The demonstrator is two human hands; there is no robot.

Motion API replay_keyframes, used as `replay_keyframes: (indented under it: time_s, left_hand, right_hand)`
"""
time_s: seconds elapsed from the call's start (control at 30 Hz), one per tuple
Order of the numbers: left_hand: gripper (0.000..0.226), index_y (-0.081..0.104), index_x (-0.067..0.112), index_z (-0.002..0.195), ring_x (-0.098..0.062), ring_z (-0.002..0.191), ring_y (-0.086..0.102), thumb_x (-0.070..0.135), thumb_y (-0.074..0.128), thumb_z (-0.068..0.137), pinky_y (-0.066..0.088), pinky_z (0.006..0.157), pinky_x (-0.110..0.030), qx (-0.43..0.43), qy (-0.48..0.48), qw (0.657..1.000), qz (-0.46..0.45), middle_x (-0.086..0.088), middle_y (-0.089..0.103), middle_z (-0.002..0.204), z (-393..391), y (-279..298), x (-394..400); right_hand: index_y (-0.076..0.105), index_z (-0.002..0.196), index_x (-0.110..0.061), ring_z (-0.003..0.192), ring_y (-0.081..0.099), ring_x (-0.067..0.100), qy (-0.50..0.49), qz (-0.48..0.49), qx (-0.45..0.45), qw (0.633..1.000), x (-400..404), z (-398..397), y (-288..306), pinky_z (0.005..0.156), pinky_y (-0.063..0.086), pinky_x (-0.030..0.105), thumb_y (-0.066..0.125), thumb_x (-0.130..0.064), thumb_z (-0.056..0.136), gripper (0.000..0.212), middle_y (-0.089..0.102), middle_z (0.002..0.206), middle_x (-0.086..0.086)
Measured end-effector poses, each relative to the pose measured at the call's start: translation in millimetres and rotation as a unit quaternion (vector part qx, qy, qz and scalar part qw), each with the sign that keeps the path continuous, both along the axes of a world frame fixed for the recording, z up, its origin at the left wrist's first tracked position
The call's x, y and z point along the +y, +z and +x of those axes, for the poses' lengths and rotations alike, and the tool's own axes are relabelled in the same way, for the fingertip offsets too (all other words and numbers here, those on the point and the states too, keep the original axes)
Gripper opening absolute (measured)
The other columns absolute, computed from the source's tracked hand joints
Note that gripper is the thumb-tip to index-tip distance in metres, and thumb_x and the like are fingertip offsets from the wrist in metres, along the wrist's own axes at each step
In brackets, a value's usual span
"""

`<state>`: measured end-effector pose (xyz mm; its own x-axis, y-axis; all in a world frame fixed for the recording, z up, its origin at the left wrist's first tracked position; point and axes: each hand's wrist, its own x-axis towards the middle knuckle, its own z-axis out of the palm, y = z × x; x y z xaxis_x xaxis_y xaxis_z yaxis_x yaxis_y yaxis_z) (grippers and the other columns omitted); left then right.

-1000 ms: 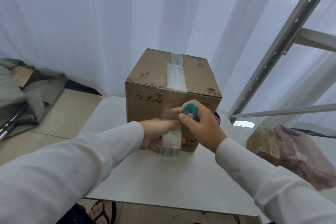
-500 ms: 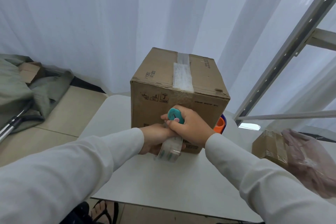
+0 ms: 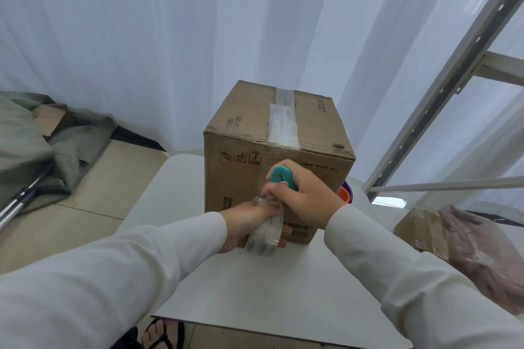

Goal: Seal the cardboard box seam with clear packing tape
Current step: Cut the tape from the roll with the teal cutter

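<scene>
Against the cardboard box [image 3: 272, 167] (contents hidden), a tape roll [image 3: 265, 236] is being clutched by the left hand [image 3: 246, 224], a teal cutter [image 3: 282, 177] by the right hand [image 3: 307, 201].

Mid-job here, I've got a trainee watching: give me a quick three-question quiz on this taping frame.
1. True or false: clear tape already runs along the top seam of the cardboard box.
2. Which hand holds the tape roll? A left, B right.
3. Fill in: the right hand grips a small ____-coloured cutter.

Key: 1 true. 2 A, the left hand has its grip on the roll, low against the box front above the white table. 3 teal.
</scene>
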<state>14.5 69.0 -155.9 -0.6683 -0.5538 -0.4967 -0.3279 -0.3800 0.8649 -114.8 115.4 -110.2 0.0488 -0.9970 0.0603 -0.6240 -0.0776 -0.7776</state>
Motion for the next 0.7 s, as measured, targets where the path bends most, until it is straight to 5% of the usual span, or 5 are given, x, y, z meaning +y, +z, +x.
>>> replay_keyframes:
  time_s: [0.2, 0.43, 0.7]
  left_hand:
    - [0.031, 0.049, 0.019, 0.118, -0.018, 0.074, 0.07, 0.038, 0.044, 0.094, 0.05, 0.082, -0.034, 0.002, 0.028, 0.998, 0.048, 0.0, 0.073, 0.085, -3.6, 2.3, -2.4]
    - [0.021, 0.049, 0.021, 0.109, -0.016, 0.073, 0.069, 0.035, 0.045, 0.094, 0.048, 0.081, -0.03, 0.001, 0.022, 0.999, 0.031, 0.001, 0.072, 0.086, -1.4, 3.8, -1.9]
    - [0.033, 0.054, 0.019, 0.118, -0.018, 0.075, 0.068, 0.038, 0.047, 0.092, 0.05, 0.081, -0.032, 0.019, 0.013, 0.999, 0.048, 0.0, 0.071, 0.085, 0.1, 5.0, -1.9]
  right_hand:
    - [0.031, 0.122, -0.023, 0.077, 0.057, 0.009, -0.017, 0.058, 0.145, 0.988, 3.1, -19.7, 16.2, 0.074, 0.051, 0.023, 0.034, -0.019, 0.099, 0.025, 0.057, 0.097, -0.001]
    - [0.043, 0.122, -0.017, 0.077, 0.051, 0.015, 0.0, 0.031, 0.344, 0.938, -5.6, -7.8, 11.9, 0.067, 0.038, 0.024, 0.033, -0.03, 0.099, 0.029, 0.061, 0.102, 0.003]
    - [0.052, 0.112, -0.017, 0.084, 0.061, 0.022, -0.013, -0.013, 0.468, 0.883, -12.5, 13.9, 4.7, 0.064, 0.045, 0.028, 0.036, -0.037, 0.097, 0.03, 0.065, 0.097, 0.004]
